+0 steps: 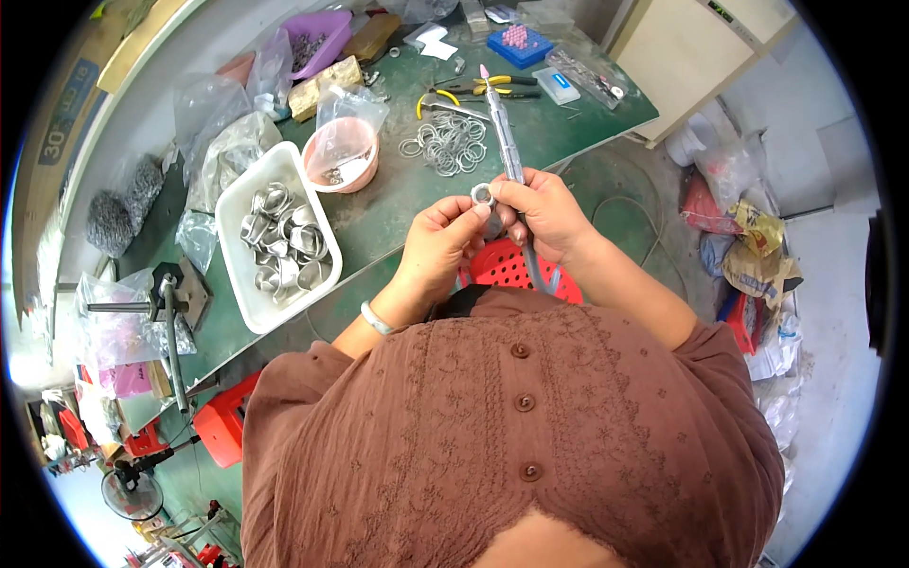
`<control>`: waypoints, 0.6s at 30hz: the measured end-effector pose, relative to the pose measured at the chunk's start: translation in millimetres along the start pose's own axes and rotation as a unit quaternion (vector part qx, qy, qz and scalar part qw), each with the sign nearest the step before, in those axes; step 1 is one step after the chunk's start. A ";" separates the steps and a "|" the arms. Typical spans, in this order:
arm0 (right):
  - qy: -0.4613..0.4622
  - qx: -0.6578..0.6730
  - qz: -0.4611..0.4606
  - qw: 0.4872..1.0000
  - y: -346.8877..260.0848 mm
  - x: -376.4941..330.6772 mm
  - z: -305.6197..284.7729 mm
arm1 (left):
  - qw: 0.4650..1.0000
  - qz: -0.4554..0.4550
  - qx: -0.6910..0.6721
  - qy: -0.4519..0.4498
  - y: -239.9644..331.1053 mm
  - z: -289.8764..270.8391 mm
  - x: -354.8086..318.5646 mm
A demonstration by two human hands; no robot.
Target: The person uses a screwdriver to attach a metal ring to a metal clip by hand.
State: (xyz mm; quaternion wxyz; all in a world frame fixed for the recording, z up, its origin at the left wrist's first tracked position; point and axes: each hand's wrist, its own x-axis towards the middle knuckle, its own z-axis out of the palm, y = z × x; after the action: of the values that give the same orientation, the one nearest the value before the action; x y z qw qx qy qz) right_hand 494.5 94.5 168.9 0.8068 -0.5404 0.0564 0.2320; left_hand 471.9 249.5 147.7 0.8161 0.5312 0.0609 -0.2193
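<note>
My left hand [436, 244] is closed, pinching a small metal ring [482, 193] in front of my chest. In my right hand [551, 216] lies a pen-shaped rotary grinder [506, 137], its pink stone tip pointing away from me and its grey cord hanging below. The right thumb also reaches the ring's edge. Beyond the hands, a pile of thin metal rings [454, 144] lies on the green table [388, 213]. To the left, a white tray [230, 227] holds several shiny curved metal pieces [284, 237]. Part of the ring is hidden by my fingers.
A pink tub [365, 170] stands beside the tray. Yellow-handled pliers [445, 99] and a blue box [519, 47] of pink tips lie farther back. A black clamp fixture [170, 303] is at the left. Below my hands is a red perforated stool [507, 265].
</note>
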 end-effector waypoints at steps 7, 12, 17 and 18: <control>0.029 0.013 0.066 0.997 26.8 20.6 -3.0 | 0.995 0.007 -0.045 0.088 -18.5 -10.9 10.4; 0.045 0.027 0.124 0.991 51.3 32.9 -5.3 | 0.989 -0.007 -0.072 0.129 -37.4 -22.8 17.7; 0.074 0.066 0.134 0.986 71.1 41.9 -5.6 | 0.986 0.012 -0.061 0.156 -57.7 -26.2 24.8; 0.078 0.078 0.130 0.985 75.8 44.2 -6.8 | 0.985 0.007 -0.069 0.157 -61.9 -28.7 27.0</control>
State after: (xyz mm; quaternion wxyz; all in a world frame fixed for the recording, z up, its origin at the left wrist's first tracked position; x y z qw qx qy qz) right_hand 501.7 125.6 86.9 0.8025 -0.4805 0.2070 0.2869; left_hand 473.8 246.3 74.3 0.8329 0.5015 0.1995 -0.1223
